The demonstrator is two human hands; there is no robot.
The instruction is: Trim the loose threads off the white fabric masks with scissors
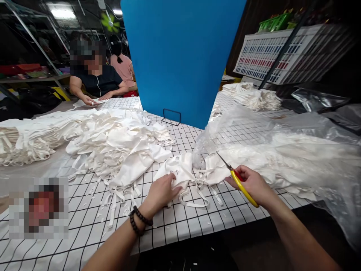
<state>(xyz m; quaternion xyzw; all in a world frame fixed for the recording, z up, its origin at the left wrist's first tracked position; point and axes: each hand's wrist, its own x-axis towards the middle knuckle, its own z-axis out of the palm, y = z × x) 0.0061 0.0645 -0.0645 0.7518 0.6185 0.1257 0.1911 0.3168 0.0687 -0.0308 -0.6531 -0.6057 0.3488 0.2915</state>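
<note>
Gridded black-and-white cloth covers the worktable [183, 139], with a blue partition [180, 56] standing upright across the middle and heaps of white fabric on both sides.

Hazards — as I judge them from this position:
- Scissor tips point toward the clear plastic bag [296, 150] and the white garment piece [183, 167]. A careless closing stroke could nick the main panel instead of a loose strap.
- My left fingers rest near the straps [197, 195]; if the blades travel leftward, those fingers lie in their path.
- Straps trail toward the table edge and could snag or drag the piece off position.

Hand status:
- My left hand [162, 192] lies palm-down, fingers spread and relaxed, pressing the edge of the garment piece flat against the table. It grips nothing.
- My right hand [252, 184] is closed around the yellow-handled scissors [238, 180] — blades nearly together, tips raised just over the fabric beside the bag.

Garment location: directly between both hands, near the front edge. A co-worker [96, 81] handles fabric at the far left, well apart from me.
</note>
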